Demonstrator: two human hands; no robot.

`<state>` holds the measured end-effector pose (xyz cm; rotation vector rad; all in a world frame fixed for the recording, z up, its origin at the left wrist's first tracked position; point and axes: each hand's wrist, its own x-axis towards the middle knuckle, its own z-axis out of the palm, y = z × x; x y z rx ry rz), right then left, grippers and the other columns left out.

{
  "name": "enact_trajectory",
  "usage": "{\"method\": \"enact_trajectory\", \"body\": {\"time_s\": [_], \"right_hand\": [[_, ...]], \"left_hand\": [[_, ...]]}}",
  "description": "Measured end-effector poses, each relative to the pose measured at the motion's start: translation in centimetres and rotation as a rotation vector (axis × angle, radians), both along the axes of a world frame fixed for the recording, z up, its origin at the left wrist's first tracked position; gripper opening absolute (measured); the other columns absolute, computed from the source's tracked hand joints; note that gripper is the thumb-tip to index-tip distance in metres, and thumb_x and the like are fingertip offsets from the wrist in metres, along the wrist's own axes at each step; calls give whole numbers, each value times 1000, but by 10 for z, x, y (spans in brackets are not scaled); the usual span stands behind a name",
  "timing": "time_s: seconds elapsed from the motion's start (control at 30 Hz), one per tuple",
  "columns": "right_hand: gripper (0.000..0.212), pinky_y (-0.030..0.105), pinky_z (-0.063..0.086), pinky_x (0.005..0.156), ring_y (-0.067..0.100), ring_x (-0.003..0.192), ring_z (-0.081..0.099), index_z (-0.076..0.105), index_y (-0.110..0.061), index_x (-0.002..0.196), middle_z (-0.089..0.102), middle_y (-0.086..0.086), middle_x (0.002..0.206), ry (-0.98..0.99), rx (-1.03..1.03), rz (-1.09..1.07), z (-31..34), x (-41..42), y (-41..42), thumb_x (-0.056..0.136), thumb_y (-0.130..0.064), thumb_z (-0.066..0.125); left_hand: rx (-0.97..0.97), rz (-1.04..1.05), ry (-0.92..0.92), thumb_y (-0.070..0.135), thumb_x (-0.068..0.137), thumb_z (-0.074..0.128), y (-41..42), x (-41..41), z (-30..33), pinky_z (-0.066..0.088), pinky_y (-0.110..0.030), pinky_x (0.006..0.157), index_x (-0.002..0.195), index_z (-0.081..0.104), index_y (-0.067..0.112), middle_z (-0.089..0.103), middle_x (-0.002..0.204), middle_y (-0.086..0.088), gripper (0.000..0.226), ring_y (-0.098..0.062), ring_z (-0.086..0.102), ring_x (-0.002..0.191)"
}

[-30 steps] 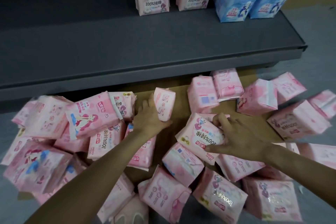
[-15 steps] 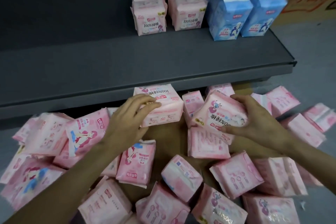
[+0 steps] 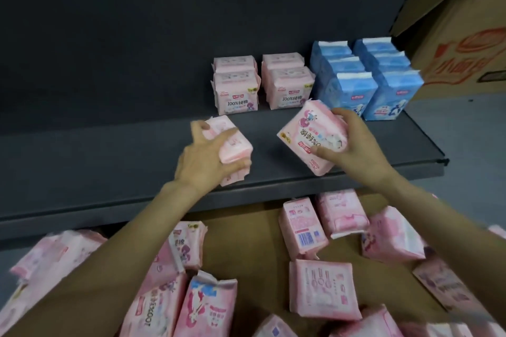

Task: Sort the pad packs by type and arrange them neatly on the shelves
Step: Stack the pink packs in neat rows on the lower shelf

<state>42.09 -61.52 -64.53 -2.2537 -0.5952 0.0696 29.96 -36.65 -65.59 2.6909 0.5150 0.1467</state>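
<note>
The single head view looked forward and down from the person's own eye level, close over a dark shelf (image 3: pixel 109 161) that crossed the middle of the frame. It faced the shelf's back wall, with both forearms reaching in from the bottom edge and loose packs (image 3: pixel 323 293) lying nearest the lens. The wide angle bent the shelf edge and blurred the corners; there was no second view.

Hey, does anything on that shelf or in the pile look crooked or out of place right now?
On the shelf nothing looks off: the pink packs and blue packs stand in straight rows. The loose pink packs below lie jumbled at all angles, unsorted. Both held packs, in the left hand and right hand, are tilted, not yet placed.
</note>
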Motion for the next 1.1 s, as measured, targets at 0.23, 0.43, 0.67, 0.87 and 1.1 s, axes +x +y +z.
{"method": "enact_trajectory", "body": {"time_s": [0.23,0.43,0.67,0.87,1.1], "right_hand": [[89,28,32,100,19,126,40,28,-16,144,40,4,139,-28,-232,91,-10,38,31,74,-36,78],[90,32,35,98,23,127,42,23,-19,146,40,7,142,46,-352,128,7,68,56,76,-42,75],[82,45,35,101,29,118,45,36,-15,129,49,9,128,-173,-813,170,9,78,83,71,-65,66],[97,34,40,85,26,104,50,17,-35,145,45,-2,112,-116,-870,362,39,85,119,69,-44,77],[77,22,31,78,19,100,45,41,-14,129,44,5,113,4,-335,34,29,116,78,66,-28,82]], "left_hand": [[240,-326,167,28,83,69,38,26,1,48,-36,91,148,20,40,6,154,6,82,-28,54,113],[648,-600,-8,61,66,72,53,81,17,22,-32,104,135,41,28,34,147,8,82,-17,30,132],[448,-653,55,54,67,75,56,98,8,21,-31,108,139,32,34,43,138,10,87,-14,37,129],[453,-441,30,57,70,71,67,97,-1,25,-34,105,144,30,31,43,137,3,88,-19,38,125],[301,-287,-168,50,73,75,73,109,-17,26,-34,102,144,38,28,49,135,1,83,-22,39,124]]}}
